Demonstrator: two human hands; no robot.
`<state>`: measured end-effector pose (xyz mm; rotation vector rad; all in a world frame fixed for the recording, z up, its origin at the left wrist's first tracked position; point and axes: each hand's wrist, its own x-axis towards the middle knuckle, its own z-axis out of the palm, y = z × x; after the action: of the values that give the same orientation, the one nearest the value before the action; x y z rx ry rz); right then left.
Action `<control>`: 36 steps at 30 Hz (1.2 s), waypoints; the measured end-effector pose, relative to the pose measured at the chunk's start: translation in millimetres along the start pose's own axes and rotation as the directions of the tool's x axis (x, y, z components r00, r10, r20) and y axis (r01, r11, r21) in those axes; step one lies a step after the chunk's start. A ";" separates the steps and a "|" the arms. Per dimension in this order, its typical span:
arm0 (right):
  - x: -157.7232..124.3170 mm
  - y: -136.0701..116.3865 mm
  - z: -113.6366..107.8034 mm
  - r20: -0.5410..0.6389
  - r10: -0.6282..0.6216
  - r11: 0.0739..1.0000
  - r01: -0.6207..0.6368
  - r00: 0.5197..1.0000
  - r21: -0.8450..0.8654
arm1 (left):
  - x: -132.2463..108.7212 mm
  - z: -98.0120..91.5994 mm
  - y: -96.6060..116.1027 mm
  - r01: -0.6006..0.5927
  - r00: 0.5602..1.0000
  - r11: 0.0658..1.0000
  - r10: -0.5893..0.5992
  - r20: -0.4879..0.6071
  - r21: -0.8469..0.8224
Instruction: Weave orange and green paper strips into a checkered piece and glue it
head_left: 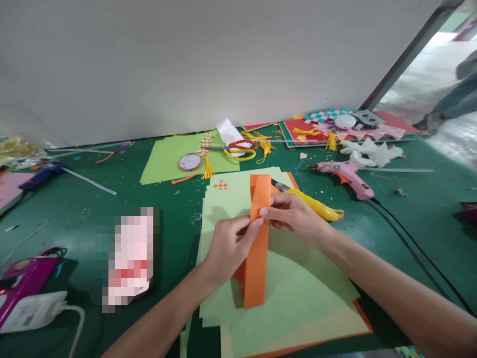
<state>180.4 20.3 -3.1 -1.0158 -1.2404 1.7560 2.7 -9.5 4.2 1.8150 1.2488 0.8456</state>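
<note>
A folded strip of orange paper [256, 268] stands out above a stack of pale green sheets [298, 298]. My left hand [229, 243] pinches its left edge near the middle, thumb in front. With thumb and fingers closed, my right hand [294, 214] grips the same strip at its right edge, a little higher up. Just behind my right hand lies a yellow-handled utility knife [316, 205], its dark blade end partly hidden by the strip and fingers. A small orange paper lattice [220, 185] rests on the stack's upper left.
Red-and-yellow scissors [242, 149] and a round red-rimmed piece [190, 161] lie on bright green paper [160, 159]. A pink glue gun [348, 176] with a black cord is at right. At left are a blurred-out pink object [130, 253], a white plug [35, 311] and a blue glue gun [42, 175].
</note>
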 end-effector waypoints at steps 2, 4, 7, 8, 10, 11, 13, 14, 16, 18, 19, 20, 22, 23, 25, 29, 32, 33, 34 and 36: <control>-0.1 -0.3 0.2 0.001 -0.013 1.000 0.013 1.000 -0.003 | -0.2 0.2 -0.7 0.002 1.000 1.000 -0.002 0.003 0.001; 0.0 -0.2 0.2 0.001 -0.021 1.000 0.021 1.000 -0.005 | 0.0 0.3 -1.1 0.004 1.000 1.000 -0.004 0.003 -0.004; 0.1 0.4 -0.4 0.000 -0.021 1.000 0.021 1.000 -0.010 | 0.4 0.6 -0.8 0.004 1.000 1.000 -0.004 -0.001 -0.006; 0.0 0.6 -0.6 -0.003 -0.021 1.000 0.021 1.000 -0.013 | 0.5 0.7 -0.5 0.006 1.000 1.000 -0.006 -0.002 -0.004; -0.4 0.8 -0.8 -0.007 -0.020 1.000 0.020 1.000 -0.016 | 0.3 1.0 0.0 0.012 1.000 1.000 -0.012 -0.005 0.001; -0.6 0.7 -0.7 -0.009 -0.019 1.000 0.019 1.000 -0.016 | 0.3 1.0 0.3 0.013 1.000 1.000 -0.013 -0.007 0.003; -1.0 0.1 -0.4 -0.008 -0.018 1.000 0.018 1.000 -0.016 | 0.3 1.1 0.8 0.013 1.000 1.000 -0.013 -0.010 0.009; -1.1 -0.3 -0.2 -0.007 -0.019 1.000 0.018 1.000 -0.017 | 0.4 1.1 1.0 0.011 1.000 1.000 -0.011 -0.013 0.012; -1.1 -1.2 0.2 -0.002 -0.024 0.999 0.024 1.000 -0.021 | 0.8 1.0 1.5 0.008 1.000 1.000 -0.008 -0.015 0.012; -1.0 -1.9 0.3 -0.001 -0.028 0.999 0.028 1.000 -0.025 | 1.2 0.9 2.0 0.010 1.000 1.000 -0.010 -0.016 0.006; -1.0 -2.0 0.4 -0.002 -0.028 0.999 0.028 1.000 -0.028 | 1.4 0.8 2.3 0.012 1.000 1.000 -0.012 -0.016 0.003; -0.9 -1.9 0.3 -0.003 -0.028 0.999 0.028 1.000 -0.030 | 1.4 0.7 2.6 0.013 1.000 1.000 -0.013 -0.015 0.000; -0.8 -1.3 0.3 -0.005 -0.028 0.999 0.028 1.000 -0.033 | 1.2 0.5 3.0 0.018 1.000 1.000 -0.018 -0.010 -0.008; -0.7 -0.8 0.3 -0.007 -0.028 0.999 0.028 1.000 -0.036 | 0.9 0.4 3.1 0.021 1.000 1.000 -0.021 -0.008 -0.014; -0.7 0.4 0.2 -0.018 -0.029 0.999 0.028 0.999 -0.043 | 0.4 0.2 2.6 0.032 1.000 0.999 -0.032 -0.001 -0.031; -1.2 1.1 0.2 -0.036 -0.021 0.998 0.019 0.999 -0.058 | 0.4 -0.2 -0.2 0.050 0.999 0.997 -0.048 0.025 -0.055; -1.3 -0.4 -0.1 -0.041 -0.014 0.999 0.012 0.999 -0.050 | 1.2 -0.7 -1.6 0.037 0.999 0.999 -0.036 0.025 -0.017; -1.0 -1.1 -0.5 -0.051 -0.010 0.999 0.008 0.999 -0.034 | 1.4 -0.9 -1.6 0.034 0.999 0.999 -0.034 0.027 -0.006; -0.5 -1.6 -1.1 -0.065 -0.007 1.000 0.006 0.998 -0.012 | 1.5 -1.0 -1.3 0.035 0.999 0.999 -0.034 0.034 -0.002; 0.9 -2.3 -2.7 -0.101 -0.006 0.999 0.009 0.995 0.034 | 1.3 -1.1 -0.2 0.045 0.998 0.999 -0.044 0.052 -0.008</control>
<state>182.7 22.7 -1.6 -1.0649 -1.1465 1.6934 2.1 -8.0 4.7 1.7841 1.2458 0.7734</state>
